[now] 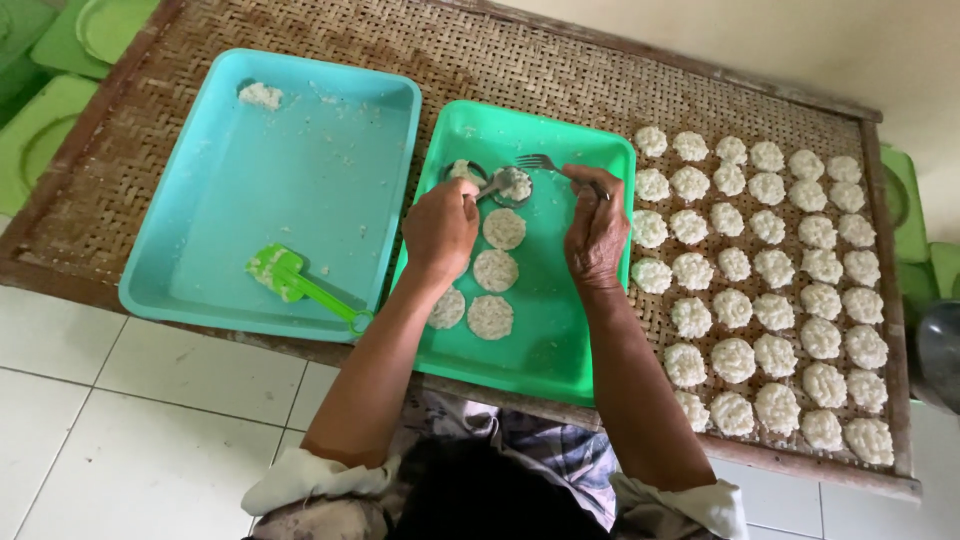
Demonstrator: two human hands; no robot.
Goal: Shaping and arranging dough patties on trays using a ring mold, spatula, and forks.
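The right hand (594,232) is closed around a fork (545,163), tines pointing left toward a round ring mould (511,186) packed with white rice. The left hand (440,228) pinches that mould's handle — both hover over the green tray (545,340) at frame centre, where four flat rice discs (496,270) lie. Left sits a turquoise tray (220,190) holding a green spatula (300,285); right, rows of rice cakes (770,290) cover the woven mat (150,150).

You are in a home food-making spot, set low over a white tiled floor (130,420). A woven bamboo drying tray (600,80) holds rows of small white rice cakes (770,270), with plastic trays (300,170) and green stools (40,120) beside a plain wall (800,40).
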